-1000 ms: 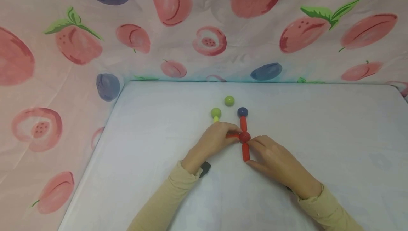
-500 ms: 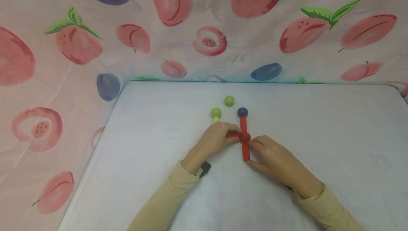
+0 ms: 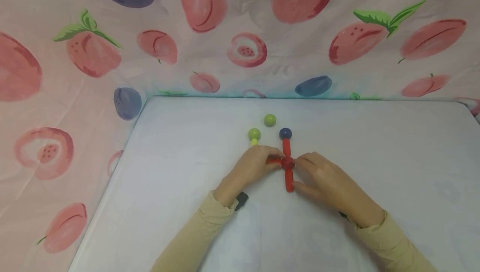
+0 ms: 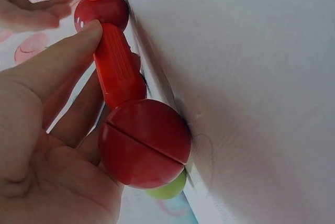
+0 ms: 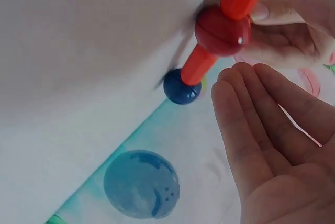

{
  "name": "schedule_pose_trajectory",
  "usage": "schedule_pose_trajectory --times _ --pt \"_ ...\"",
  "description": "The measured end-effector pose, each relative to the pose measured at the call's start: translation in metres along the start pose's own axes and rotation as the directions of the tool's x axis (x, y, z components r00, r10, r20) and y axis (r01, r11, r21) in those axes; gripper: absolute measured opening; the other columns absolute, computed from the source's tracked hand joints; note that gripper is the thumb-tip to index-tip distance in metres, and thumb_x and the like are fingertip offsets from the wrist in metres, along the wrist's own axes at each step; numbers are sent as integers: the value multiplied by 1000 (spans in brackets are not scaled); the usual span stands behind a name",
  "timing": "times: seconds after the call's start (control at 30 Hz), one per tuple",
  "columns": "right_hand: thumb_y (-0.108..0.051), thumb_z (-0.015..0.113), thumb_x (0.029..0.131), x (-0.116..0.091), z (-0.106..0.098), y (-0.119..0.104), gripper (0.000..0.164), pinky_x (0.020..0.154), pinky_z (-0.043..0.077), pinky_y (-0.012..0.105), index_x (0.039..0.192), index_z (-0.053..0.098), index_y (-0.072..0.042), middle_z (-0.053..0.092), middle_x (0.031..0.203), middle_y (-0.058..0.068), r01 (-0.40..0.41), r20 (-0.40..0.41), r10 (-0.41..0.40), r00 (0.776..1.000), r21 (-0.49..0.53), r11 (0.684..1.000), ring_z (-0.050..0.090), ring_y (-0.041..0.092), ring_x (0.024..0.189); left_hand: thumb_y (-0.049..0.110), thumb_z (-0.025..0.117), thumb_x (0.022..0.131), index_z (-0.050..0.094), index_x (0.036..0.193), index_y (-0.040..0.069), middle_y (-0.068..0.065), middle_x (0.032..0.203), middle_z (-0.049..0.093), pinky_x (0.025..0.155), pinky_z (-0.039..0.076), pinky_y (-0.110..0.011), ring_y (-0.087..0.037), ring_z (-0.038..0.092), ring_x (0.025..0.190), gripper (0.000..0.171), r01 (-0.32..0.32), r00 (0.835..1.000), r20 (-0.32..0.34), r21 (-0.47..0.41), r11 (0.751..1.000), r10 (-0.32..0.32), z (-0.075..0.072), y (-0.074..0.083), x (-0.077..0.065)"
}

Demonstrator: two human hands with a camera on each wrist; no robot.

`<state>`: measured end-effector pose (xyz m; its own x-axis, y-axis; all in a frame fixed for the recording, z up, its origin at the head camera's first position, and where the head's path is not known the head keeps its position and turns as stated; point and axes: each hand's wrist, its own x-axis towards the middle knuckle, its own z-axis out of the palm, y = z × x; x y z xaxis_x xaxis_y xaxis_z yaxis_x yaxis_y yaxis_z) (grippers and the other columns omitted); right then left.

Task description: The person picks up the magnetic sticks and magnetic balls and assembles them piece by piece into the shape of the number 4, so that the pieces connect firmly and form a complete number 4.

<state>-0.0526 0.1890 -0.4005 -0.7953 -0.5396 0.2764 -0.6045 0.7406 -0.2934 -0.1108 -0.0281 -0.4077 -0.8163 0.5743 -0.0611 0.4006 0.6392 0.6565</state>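
Observation:
A toy of balls and rods lies on the white table. My left hand pinches a red rod between thumb and fingers. This rod joins a red ball to another red ball, which the hand hides in the head view. From the first ball, one red rod runs back to a dark blue ball, and another red rod points toward the front. My right hand has straight fingers, with fingertips close beside the red ball and thumb near the front rod.
A green ball tops a yellow-green rod that runs under the left hand. Behind it lies a loose green ball. A fruit-print cloth rises at the table's back edge and left side.
My right hand has loosened and shifted slightly right and back, its thumb leaving the front rod's end. The left hand and the toy have stayed in place.

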Motion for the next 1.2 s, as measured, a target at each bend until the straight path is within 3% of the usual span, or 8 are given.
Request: schedule_pose_trajectory --times 0.33,0.63,1.2 --pt "-16 89 71 16 -11 8 54 85 58 43 116 66 3 67 110 15 17 -29 -17 999 -11 1000 65 28 102 18 75 89 74 117 19 7 104 74 91 52 -19 -6 66 94 28 -1 1000 0 6 1000 1 1 0 0" --pt "-14 88 74 36 -19 15 54 93 54 48 121 65 2 65 117 17 -60 34 61 998 -14 998 62 31 111 20 75 89 74 116 19 7 102 74 87 52 -17 -5 64 90 27 -12 1000 0 11 1000 12 0 1 1" --pt "-13 82 81 64 -10 32 46 99 51 47 122 65 1 65 118 14 -71 49 70 996 37 997 60 29 114 21 77 88 74 115 19 8 100 74 82 50 -15 -4 61 85 27 -11 1000 -9 -1 1000 11 1 -1 0"
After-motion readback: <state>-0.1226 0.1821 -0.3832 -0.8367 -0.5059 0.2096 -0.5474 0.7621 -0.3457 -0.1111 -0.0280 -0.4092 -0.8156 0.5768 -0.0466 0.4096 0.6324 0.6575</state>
